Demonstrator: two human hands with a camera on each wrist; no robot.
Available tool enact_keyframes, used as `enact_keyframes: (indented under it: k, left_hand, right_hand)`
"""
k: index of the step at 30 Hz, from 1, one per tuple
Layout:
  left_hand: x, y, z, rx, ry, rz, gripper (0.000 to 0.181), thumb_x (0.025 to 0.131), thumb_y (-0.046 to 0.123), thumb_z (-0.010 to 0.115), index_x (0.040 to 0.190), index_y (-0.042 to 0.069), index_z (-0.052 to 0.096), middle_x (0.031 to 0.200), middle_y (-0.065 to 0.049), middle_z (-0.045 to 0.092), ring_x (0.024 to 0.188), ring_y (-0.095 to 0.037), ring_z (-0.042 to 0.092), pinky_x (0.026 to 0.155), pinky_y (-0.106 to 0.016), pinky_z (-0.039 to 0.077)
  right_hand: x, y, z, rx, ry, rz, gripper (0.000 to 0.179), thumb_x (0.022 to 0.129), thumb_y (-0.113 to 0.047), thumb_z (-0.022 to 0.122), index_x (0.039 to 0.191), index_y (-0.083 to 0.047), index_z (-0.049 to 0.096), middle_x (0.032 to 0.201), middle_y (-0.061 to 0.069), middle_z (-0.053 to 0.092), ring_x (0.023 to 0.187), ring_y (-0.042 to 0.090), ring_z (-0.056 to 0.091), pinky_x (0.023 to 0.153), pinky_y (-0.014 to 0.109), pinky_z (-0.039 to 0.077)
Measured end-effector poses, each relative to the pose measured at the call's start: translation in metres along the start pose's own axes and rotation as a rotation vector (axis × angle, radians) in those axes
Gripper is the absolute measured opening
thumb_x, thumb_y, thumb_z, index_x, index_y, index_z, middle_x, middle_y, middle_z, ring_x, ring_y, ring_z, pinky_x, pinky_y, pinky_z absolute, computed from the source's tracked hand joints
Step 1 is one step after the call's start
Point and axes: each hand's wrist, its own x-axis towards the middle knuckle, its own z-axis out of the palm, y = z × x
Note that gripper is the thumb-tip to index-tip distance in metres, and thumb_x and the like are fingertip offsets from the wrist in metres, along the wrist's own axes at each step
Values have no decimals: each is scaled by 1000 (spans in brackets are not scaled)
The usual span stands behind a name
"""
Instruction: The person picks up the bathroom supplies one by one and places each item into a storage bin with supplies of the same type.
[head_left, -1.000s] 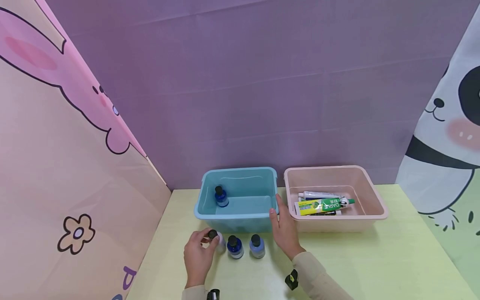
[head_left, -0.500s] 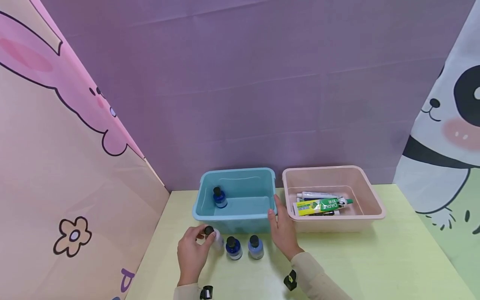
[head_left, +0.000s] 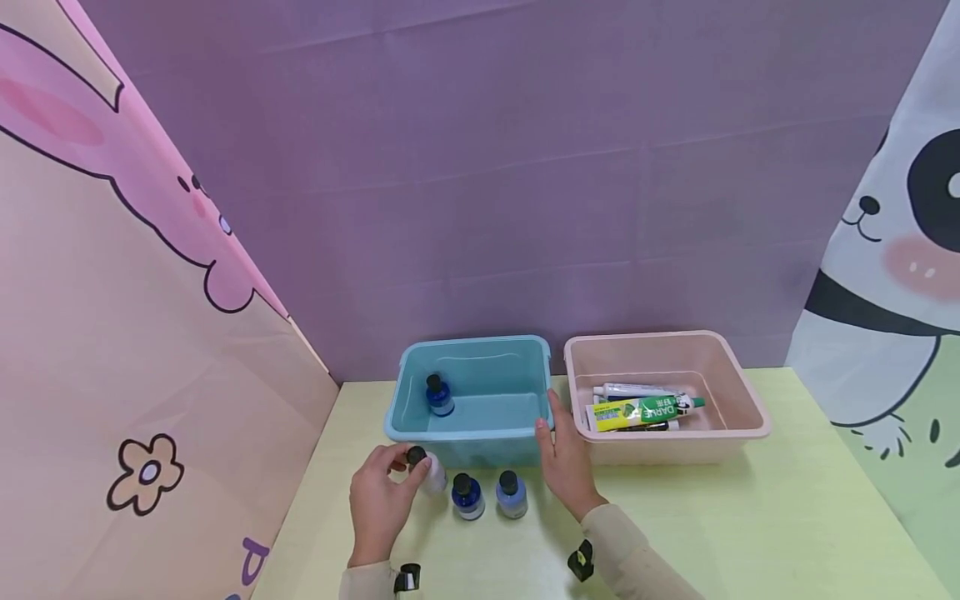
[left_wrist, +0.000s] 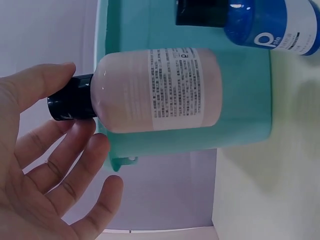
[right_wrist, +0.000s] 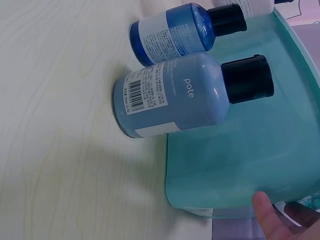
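My left hand (head_left: 381,500) pinches the black cap of a pale pink bottle (left_wrist: 135,90) between thumb and fingers. That bottle is held upright in front of the blue-green bin (head_left: 472,450), near its left front corner. My right hand (head_left: 570,458) touches the bin's right front corner, thumb at the front wall and fingers straight along the side. On the table between the hands stand a dark blue bottle (head_left: 469,500) and a light blue bottle (head_left: 513,498), both black-capped. Another dark blue bottle (head_left: 441,400) stands inside the bin at its left.
To the right is a pink bin (head_left: 667,450) holding several tubes, with a yellow-green toothpaste tube (head_left: 645,412) on top. Both bins stand at the back of the pale wooden table (head_left: 735,525), against a purple curtain (head_left: 480,208). Printed cartoon panels flank the table.
My left hand has drawn the pale pink bottle slightly up and to the left, away from the dark blue bottle. The right hand keeps its place at the bin's corner.
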Motion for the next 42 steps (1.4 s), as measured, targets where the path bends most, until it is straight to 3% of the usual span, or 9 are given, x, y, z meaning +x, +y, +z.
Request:
enact_keyframes:
  k: [11,20,27,36,42]
  left_hand:
    - [8,6,-12,-18,-2,57,32,80,23,89,105,7,77,94,-6,73,86,-23,67,73,-33,49]
    - [12,16,-24,-14,-1,110,28,78,23,90,98,9,77,88,-4,73,82,-20,66,71,-32,49]
    - [17,21,-31,-17,6,156,30,77,24,91,98,7,78,86,-5,72,81,-23,67,70,-32,47]
    - [24,28,-36,-24,14,175,30,77,24,92,98,8,77,85,-5,72,79,-19,65,68,-30,45]
    - [29,38,-39,-61,9,172,27,78,24,91,97,10,77,86,-3,73,81,-18,65,66,-28,46]
  right_hand:
    - [1,3,2,1,-14,27,59,110,-35,45,163,-19,26,163,15,38,149,40,40,117,62,37]
    - [0,2,1,13,-24,42,59,110,-37,46,163,-21,26,161,16,40,147,40,43,116,63,38]
    - [0,1,0,11,-32,48,63,109,-47,42,164,-21,25,162,15,39,148,40,41,116,62,37]
    - [0,-1,0,-11,-26,47,59,110,-37,45,163,-20,26,161,17,41,147,40,43,116,62,38]
    - [0,-1,-1,-28,-36,60,60,110,-40,42,164,-21,24,163,16,38,148,41,41,116,62,37]
